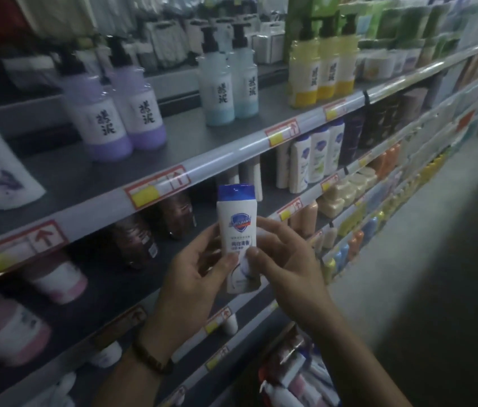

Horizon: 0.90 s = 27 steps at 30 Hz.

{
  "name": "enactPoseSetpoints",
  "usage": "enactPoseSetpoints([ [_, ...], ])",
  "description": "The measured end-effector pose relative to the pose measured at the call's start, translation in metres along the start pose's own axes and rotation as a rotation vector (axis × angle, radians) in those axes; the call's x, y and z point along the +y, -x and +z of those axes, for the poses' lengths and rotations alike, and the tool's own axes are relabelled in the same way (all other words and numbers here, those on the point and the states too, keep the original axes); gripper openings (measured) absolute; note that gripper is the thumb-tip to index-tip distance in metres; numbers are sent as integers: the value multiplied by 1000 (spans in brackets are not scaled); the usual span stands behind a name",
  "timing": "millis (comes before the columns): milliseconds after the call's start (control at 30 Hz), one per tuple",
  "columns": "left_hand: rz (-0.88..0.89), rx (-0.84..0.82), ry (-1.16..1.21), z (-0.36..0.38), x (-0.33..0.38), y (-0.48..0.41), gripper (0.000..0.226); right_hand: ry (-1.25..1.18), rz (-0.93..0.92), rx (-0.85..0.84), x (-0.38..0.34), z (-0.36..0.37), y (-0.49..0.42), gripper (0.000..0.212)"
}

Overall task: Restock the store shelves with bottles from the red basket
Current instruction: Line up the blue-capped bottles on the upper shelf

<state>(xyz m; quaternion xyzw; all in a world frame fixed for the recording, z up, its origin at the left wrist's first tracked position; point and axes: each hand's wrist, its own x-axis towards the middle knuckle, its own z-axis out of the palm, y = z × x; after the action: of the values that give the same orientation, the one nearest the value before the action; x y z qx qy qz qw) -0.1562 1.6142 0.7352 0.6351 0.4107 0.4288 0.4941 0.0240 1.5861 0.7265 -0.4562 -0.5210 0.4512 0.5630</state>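
Left hand (193, 277) and right hand (284, 259) both pinch one white plastic bottle with blue cap (239, 239), upright in front of the shelves. Grey top shelf (179, 139) has two purple pump bottles (108, 118), two pale-blue pump bottles (220, 89) and, further right, three yellow pump bottles (323, 69).

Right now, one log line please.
phase: bottle unshelved | left grip: holds bottle | right grip: holds bottle | matching bottles: shelved to right

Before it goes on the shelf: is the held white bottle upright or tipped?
Upright: the white plastic bottle with a blue cap has its cap on top, between left hand and right hand.
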Motion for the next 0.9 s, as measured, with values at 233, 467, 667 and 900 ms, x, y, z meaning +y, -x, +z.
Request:
enactPoseSetpoints([
  [233,56,339,-23,-43,33,30,48,-64,-107,-181,-30,59,-27,41],
  [467,133,518,-104,-86,64,58,46,-67,-167,-288,-58,121,-34,51],
  [667,178,661,-122,-135,83,80,51,-61,-238,-385,-86,175,-36,57],
  [900,251,833,-151,-191,97,109,42,-108,-270,-432,-104,249,-34,54],
])
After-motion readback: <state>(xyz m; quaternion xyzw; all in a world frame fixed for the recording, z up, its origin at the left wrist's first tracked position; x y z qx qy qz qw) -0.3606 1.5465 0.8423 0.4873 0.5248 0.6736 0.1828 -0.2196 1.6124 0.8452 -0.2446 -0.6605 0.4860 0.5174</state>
